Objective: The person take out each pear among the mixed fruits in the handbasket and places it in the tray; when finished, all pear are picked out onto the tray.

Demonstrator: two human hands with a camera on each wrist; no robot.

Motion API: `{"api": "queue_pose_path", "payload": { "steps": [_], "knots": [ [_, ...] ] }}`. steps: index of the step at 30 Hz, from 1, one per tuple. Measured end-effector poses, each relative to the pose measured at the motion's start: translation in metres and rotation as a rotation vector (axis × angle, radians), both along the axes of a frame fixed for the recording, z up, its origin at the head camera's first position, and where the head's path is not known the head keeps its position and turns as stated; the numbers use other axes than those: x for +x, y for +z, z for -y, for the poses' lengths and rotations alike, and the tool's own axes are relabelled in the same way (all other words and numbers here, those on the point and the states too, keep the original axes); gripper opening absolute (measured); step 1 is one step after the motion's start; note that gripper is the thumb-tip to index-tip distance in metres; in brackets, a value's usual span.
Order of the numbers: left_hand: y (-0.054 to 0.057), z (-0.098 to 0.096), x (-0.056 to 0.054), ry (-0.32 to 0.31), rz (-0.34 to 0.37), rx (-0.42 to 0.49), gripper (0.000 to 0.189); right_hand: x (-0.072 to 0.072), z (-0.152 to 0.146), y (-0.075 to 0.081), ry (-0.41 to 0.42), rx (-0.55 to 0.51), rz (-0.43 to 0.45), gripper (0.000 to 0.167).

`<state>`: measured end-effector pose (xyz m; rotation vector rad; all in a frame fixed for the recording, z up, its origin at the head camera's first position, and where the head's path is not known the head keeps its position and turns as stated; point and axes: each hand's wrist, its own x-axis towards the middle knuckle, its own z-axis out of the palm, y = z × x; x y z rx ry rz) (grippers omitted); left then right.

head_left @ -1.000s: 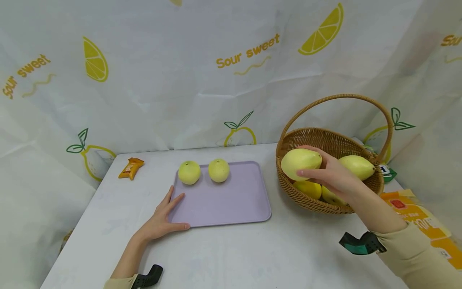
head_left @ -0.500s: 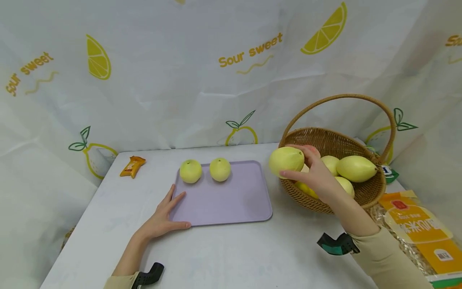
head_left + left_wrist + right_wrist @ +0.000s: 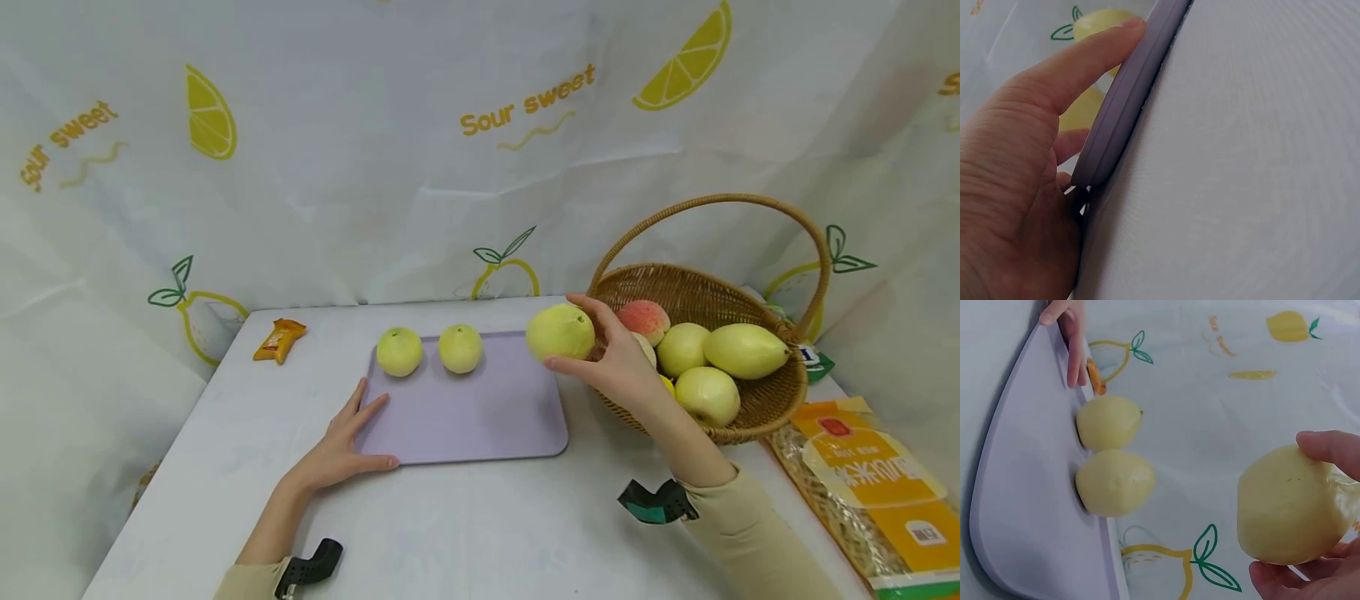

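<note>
Fingers of the right hand [image 3: 622, 362] clamp a fruit [image 3: 560, 332] by the tray's [image 3: 465, 417] far right corner; the left hand's [image 3: 339, 448] are spread. Apparently a transfer, wanting gentle lowering.

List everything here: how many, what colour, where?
Table: one, white, centre
Backdrop: one, printed white, behind table
Tray: one, lavender, on table
Tray fruits: two, yellowish green, far left part
Basket: one, brown, right of tray
Peach: one, pinkish, in basket
Other basket fruits: several, mostly yellowish green, some partly hidden
Snack packet: one, orange, table's far left
Large bag: one, orange-labelled, table's right side
Half-hidden packet: one, green, right of basket
Unclear item: one, brownish, beyond table's left edge
Held fruit: one, yellowish green, in right hand
Left hand: one, bare, at tray's left edge
Right hand: one, bare, gripping fruit
Sleeves: two, beige, forearms
Wrist devices: two, black, wrists
</note>
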<state>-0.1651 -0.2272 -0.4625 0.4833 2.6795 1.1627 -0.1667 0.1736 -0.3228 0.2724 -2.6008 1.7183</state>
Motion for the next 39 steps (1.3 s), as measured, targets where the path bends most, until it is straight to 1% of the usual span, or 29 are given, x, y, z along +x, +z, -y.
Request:
{"api": "queue_pose_path", "payload": {
  "steps": [3,6,9,11,16,22,28,31,35,39],
  "knots": [
    [0.000,0.000,0.000,-0.002,-0.001,0.001,0.100,-0.004,0.007,-0.007,0.021,-0.077,0.006,0.084],
    [0.001,0.000,0.000,0.000,0.003,0.004,0.100,-0.007,0.014,-0.014,0.027,-0.106,0.012,0.081],
    [0.001,0.000,0.000,0.003,0.008,0.001,0.100,-0.011,0.021,-0.021,0.034,-0.099,0.024,0.081],
    [0.002,0.000,-0.001,0.002,0.009,-0.003,0.100,-0.013,0.025,-0.026,0.037,-0.076,0.031,0.082],
    [0.002,0.000,-0.001,0.005,0.014,0.000,0.100,-0.018,0.035,-0.038,0.025,-0.055,0.080,0.085],
    [0.003,-0.001,0.000,0.008,0.020,0.004,0.099,-0.028,0.041,-0.056,-0.020,-0.065,0.121,0.086],
    [0.004,-0.001,0.000,0.012,0.023,-0.002,0.099,-0.039,0.045,-0.070,-0.066,-0.113,0.149,0.088],
    [0.003,-0.001,0.000,0.006,0.010,-0.004,0.099,-0.044,0.046,-0.076,-0.098,-0.133,0.162,0.089],
    [0.003,0.000,0.000,-0.003,-0.007,-0.006,0.099,-0.051,0.048,-0.084,-0.148,-0.113,0.170,0.087],
    [0.002,0.000,0.000,-0.001,-0.004,-0.004,0.099,-0.058,0.051,-0.088,-0.172,-0.062,0.164,0.086]
  ]
}}
